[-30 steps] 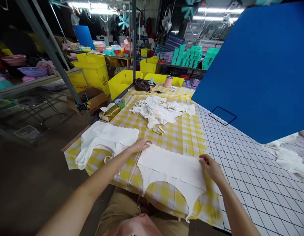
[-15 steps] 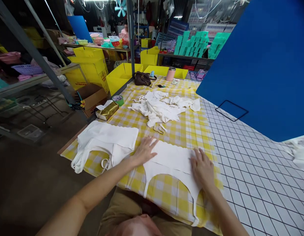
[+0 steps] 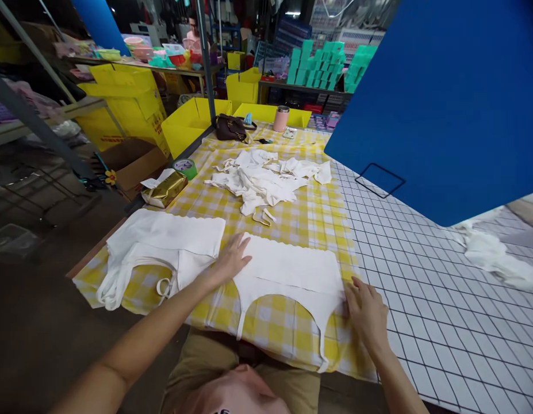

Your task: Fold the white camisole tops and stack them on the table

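Both hands lie flat, fingers spread, on the white garment [image 3: 292,267]: left hand [image 3: 230,260] at its left edge, right hand [image 3: 366,310] at its right, pinching nothing.

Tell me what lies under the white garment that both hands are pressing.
Under the white garment lies the yellow checked tablecloth, showing through its cut-out. The left hand and right hand rest on its edges. Anything beneath the solid fabric is covered.

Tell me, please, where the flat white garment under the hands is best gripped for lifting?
Probably by the two ends of its straight far hem, from above: the garment lies flat, left hand and right hand sit at its sides, and thin straps dangle nearside.
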Demonstrator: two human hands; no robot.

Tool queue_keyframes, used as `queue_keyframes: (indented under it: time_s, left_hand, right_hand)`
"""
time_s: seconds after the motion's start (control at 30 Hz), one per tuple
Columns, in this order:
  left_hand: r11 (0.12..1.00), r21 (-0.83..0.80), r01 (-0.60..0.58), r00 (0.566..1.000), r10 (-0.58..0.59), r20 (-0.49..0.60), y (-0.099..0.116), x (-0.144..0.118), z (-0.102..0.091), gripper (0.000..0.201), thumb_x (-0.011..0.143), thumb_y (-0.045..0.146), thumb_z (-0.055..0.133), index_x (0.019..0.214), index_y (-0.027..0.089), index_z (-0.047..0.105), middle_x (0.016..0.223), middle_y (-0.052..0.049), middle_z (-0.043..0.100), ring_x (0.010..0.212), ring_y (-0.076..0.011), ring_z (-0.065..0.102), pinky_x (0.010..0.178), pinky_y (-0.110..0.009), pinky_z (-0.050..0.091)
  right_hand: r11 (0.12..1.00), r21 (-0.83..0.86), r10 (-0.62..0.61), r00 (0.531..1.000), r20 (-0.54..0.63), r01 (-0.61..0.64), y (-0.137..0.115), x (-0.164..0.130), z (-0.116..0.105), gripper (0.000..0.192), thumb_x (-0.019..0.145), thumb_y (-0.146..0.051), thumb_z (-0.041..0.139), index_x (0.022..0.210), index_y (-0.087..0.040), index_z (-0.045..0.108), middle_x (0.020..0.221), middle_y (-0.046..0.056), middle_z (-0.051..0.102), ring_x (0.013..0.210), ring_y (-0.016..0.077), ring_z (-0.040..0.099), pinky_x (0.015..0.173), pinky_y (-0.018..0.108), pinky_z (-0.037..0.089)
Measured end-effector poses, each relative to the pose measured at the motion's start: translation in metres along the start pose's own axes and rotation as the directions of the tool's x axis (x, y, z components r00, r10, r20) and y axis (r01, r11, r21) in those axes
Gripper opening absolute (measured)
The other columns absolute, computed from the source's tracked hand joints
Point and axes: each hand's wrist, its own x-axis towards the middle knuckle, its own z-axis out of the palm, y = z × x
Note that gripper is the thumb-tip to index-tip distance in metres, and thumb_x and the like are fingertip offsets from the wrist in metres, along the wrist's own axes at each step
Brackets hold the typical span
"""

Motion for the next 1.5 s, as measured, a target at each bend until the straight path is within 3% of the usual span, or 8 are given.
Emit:
queue_keyframes:
  time_s: [0.2, 0.43, 0.77, 0.83, 0.97, 1.1, 1.27, 1.5]
  left_hand:
    - [0.999, 0.032, -0.021, 0.994, 0.025, -0.108, 0.002, 0.008, 0.001, 0.052, 0.084, 0.024, 0.046, 0.133, 0.010, 0.035, 0.142, -0.017, 0.033, 0.134, -0.0258, 0.025, 0.110, -0.042, 0.025]
    - [0.988, 0.137, 0.067, 0.985, -0.045, -0.164, -0.002, 0.016, 0.003, 0.049, 0.084, 0.023, 0.046, 0.131, 0.011, 0.039, 0.134, -0.017, 0.042, 0.127, -0.0270, 0.037, 0.106, -0.042, 0.030]
    - [0.939, 0.061, -0.339, 0.932, 0.326, 0.155, 0.087, 0.005, 0.031, 0.053, 0.088, 0.031, 0.043, 0.138, 0.018, 0.030, 0.147, -0.011, 0.024, 0.137, -0.0245, 0.015, 0.111, -0.046, 0.014]
    - [0.908, 0.028, -0.419, 0.896, 0.408, 0.177, 0.105, 0.004, 0.039, 0.053, 0.088, 0.033, 0.045, 0.137, 0.019, 0.031, 0.147, -0.011, 0.025, 0.137, -0.0243, 0.016, 0.111, -0.046, 0.014]
    - [0.867, -0.043, -0.496, 0.843, 0.493, 0.214, 0.129, 0.004, 0.056, 0.055, 0.088, 0.040, 0.044, 0.138, 0.020, 0.031, 0.148, -0.010, 0.023, 0.138, -0.0243, 0.015, 0.111, -0.046, 0.014]
    - [0.855, -0.043, -0.517, 0.823, 0.510, 0.249, 0.135, 0.002, 0.072, 0.062, 0.086, 0.049, 0.043, 0.139, 0.021, 0.028, 0.150, -0.011, 0.016, 0.138, -0.0268, 0.010, 0.110, -0.051, 0.009]
    - [0.854, 0.023, -0.520, 0.826, 0.495, 0.271, 0.136, 0.000, 0.075, 0.072, 0.082, 0.058, 0.042, 0.141, 0.020, 0.024, 0.150, -0.012, 0.011, 0.139, -0.0285, 0.005, 0.109, -0.053, 0.004]
    - [0.870, 0.000, -0.493, 0.832, 0.471, 0.292, 0.139, 0.000, 0.071, 0.073, 0.080, 0.058, 0.044, 0.141, 0.022, 0.026, 0.151, -0.010, 0.010, 0.139, -0.0295, 0.004, 0.109, -0.053, 0.001]
  right_hand:
    - [0.962, 0.239, 0.130, 0.991, 0.019, -0.131, -0.006, 0.008, -0.014, 0.041, 0.074, -0.044, 0.041, 0.094, -0.015, 0.062, 0.084, 0.010, 0.062, 0.069, 0.0206, 0.054, 0.070, 0.037, 0.043]
    - [0.963, 0.136, 0.214, 0.966, 0.146, -0.234, -0.019, 0.024, -0.004, 0.027, 0.071, -0.042, 0.044, 0.075, -0.019, 0.057, 0.077, 0.007, 0.061, 0.071, 0.0204, 0.054, 0.071, 0.035, 0.040]
    - [0.965, 0.192, 0.145, 0.972, 0.184, -0.181, -0.051, 0.003, -0.029, 0.023, 0.075, -0.041, 0.044, 0.077, -0.019, 0.052, 0.072, 0.004, 0.057, 0.067, 0.0178, 0.052, 0.063, 0.029, 0.039]
    - [0.942, 0.297, 0.018, 0.911, 0.411, -0.153, -0.050, -0.030, -0.050, 0.031, 0.079, -0.045, 0.041, 0.066, -0.020, 0.053, 0.057, 0.001, 0.054, 0.056, 0.0158, 0.049, 0.056, 0.027, 0.038]
    - [0.907, 0.319, -0.131, 0.536, 0.834, -0.276, -0.034, -0.103, -0.063, 0.045, 0.081, -0.050, 0.039, 0.053, -0.019, 0.056, 0.052, 0.003, 0.059, 0.052, 0.0167, 0.054, 0.054, 0.028, 0.040]
    - [0.791, 0.421, 0.045, 0.729, 0.683, -0.444, -0.023, -0.148, -0.026, 0.040, 0.068, -0.056, 0.055, 0.080, -0.019, 0.066, 0.085, 0.009, 0.069, 0.085, 0.0269, 0.061, 0.072, 0.035, 0.047]
    - [0.493, 0.638, 0.072, 0.759, 0.647, -0.591, -0.037, -0.164, 0.011, 0.037, 0.068, -0.059, 0.058, 0.073, -0.023, 0.066, 0.077, 0.002, 0.069, 0.083, 0.0268, 0.061, 0.077, 0.036, 0.046]
    - [0.637, 0.584, 0.272, 0.856, 0.439, -0.502, -0.014, -0.177, -0.044, 0.045, 0.077, -0.060, 0.047, 0.066, -0.018, 0.059, 0.047, -0.001, 0.047, 0.049, 0.0149, 0.045, 0.050, 0.025, 0.037]
